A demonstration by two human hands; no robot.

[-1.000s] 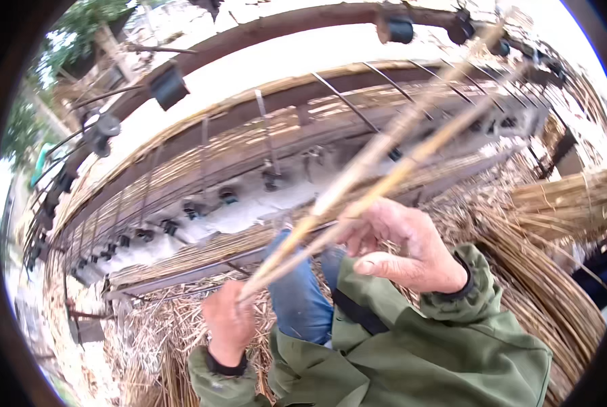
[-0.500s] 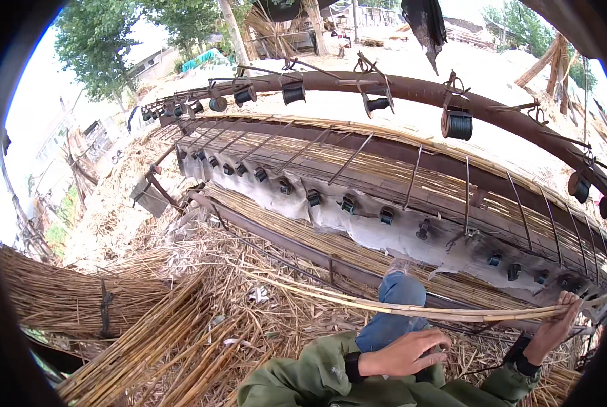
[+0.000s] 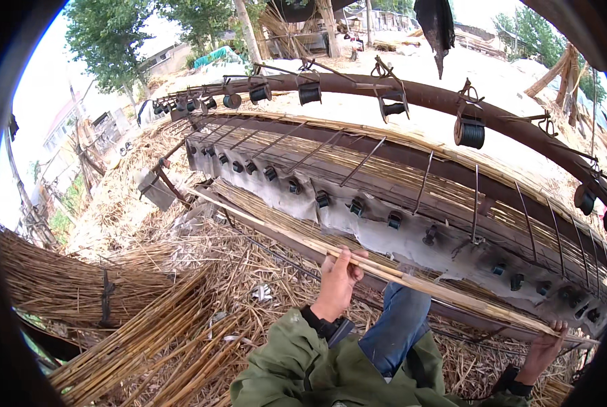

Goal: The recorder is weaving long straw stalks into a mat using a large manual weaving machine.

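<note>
Long pale reed stalks (image 3: 439, 288) lie diagonally in front of me, held in both hands. My left hand (image 3: 336, 288) is closed on them near the middle, thumb over the stalks. At the lower right, my right hand (image 3: 544, 349) grips their other end with fingers curled up from below. The stalks run along the near rail of a long metal frame, over a bed of laid reeds (image 3: 283, 224). Just beyond hangs a pale, dirty sheet (image 3: 357, 230) with a row of dark spools (image 3: 395, 219). My denim-clad knee (image 3: 405, 315) is beneath the stalks.
A curved rusty beam (image 3: 503, 119) carries hanging wire spools (image 3: 469, 131), above metal rods (image 3: 422, 183). Reed bundles (image 3: 79, 285) lie at left on loose straw (image 3: 235, 292). A dark ragged cloth (image 3: 431, 30) hangs overhead; trees (image 3: 107, 47) and sheds stand in the distance.
My view has swung from a blurred, tilted angle to the frame lengthwise. My left hand, loose and below the stalks half a second ago, has risen and closed on them; the stalks now lie along the rail.
</note>
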